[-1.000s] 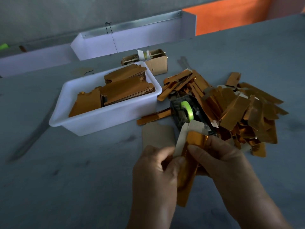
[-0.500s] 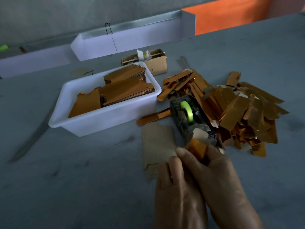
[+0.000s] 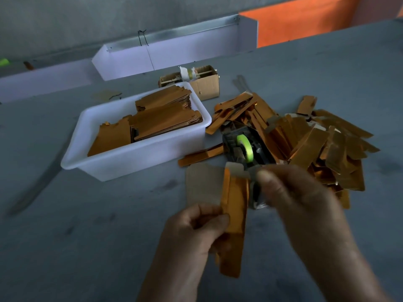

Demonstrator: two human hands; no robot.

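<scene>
My left hand pinches a long folded gold card strip at its left edge and holds it upright above the table. My right hand is blurred beside the strip's top end, in front of a black tape dispenser with a green tape roll; whether its fingers hold anything I cannot tell. A loose heap of gold card strips lies right of the dispenser. A white plastic tub at the left holds stacked gold cards. A flat grey-brown card lies on the table behind the held strip.
A small open cardboard box stands behind the tub. White trays line the far edge of the grey table, with an orange panel at the back right. Bare grey tabletop stretches at the near left.
The hands have come apart. My left hand raised the gold strip upright, and my right hand moved up and right toward the tape dispenser.
</scene>
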